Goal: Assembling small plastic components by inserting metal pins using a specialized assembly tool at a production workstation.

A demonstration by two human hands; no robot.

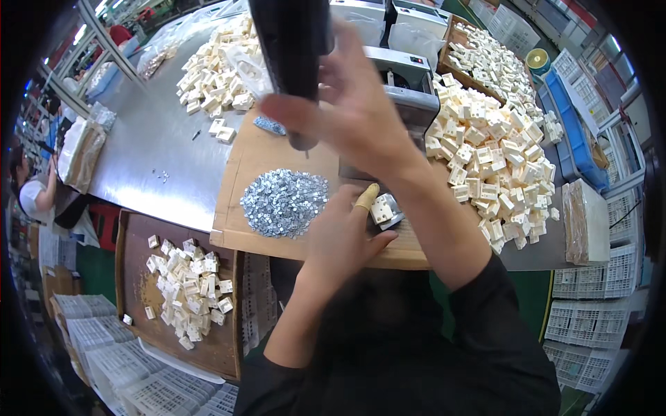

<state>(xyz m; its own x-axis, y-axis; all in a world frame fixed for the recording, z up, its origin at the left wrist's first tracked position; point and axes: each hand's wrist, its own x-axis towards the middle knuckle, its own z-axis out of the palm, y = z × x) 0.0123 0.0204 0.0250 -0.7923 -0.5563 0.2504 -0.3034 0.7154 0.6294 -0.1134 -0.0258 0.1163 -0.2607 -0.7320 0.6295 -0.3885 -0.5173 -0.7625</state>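
Observation:
My right hand (368,104) is wrapped round a black electric screwdriver (291,62), held upright with its bit pointing down. Motion blurs the fingers and the tool. Lower down, my left hand (340,232) has its thumb and forefinger on either side of a cream plastic block (382,210), which sits in a small metal holder (397,220). A yellow finger cot (368,197) covers one fingertip. Just left of that hand, a heap of small silvery metal pieces (284,203) lies on a cardboard sheet (232,187). The screwdriver's tip hangs above and beyond this heap.
Cream blocks are piled at the right (485,152) and far left (218,69). A brown tray (225,347) at lower left holds more. Behind my right arm stands a grey machine (409,87). A blue crate (572,132) is far right. Another person (38,194) works at far left.

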